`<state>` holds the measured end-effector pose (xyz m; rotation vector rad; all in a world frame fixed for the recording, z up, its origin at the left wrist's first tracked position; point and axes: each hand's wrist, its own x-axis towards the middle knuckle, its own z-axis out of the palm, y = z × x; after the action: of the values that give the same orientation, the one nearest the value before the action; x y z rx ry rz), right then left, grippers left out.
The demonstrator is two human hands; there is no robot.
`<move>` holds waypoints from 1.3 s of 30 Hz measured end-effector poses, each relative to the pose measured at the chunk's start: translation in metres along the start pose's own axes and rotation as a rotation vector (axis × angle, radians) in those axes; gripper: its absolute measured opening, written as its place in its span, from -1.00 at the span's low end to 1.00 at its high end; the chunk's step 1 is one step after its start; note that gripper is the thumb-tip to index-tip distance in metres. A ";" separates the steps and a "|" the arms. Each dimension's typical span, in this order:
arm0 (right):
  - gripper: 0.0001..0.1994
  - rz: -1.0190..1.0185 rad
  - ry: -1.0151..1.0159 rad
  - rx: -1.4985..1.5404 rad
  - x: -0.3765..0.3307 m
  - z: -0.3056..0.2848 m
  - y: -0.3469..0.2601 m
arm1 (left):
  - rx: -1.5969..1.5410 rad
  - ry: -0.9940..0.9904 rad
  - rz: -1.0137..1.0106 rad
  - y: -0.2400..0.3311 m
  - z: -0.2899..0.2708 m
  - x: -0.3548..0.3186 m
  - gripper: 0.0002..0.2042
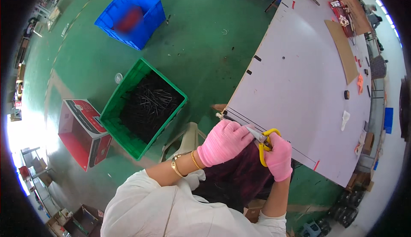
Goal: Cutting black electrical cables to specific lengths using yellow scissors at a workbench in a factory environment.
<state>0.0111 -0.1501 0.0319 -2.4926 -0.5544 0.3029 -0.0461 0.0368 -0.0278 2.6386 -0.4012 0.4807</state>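
Floor, left to right: red carton (83,133), green crate (112,111) of dark thin pieces, blue crate (130,19) beyond. At the surface (299,87) near edge, left hand (222,143), pink-gloved, fingers clenched around something hidden beneath them. Right hand (279,156), fingers gripping yellow-handled scissors (264,140), blades pointing at the left hand. Dark reddish hair bundle (239,179) below both hands, partly covered. Cardboard strip (342,48) toward the far edge.
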 end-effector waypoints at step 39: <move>-0.71 0.135 -0.030 0.115 0.001 -0.026 0.009 | -0.305 -0.009 -0.060 -0.017 -0.011 0.033 -0.90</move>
<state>0.0236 -0.1685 0.0476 -2.4216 -0.3696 0.4126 -0.0137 0.0500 -0.0118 2.3508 -0.3658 0.3567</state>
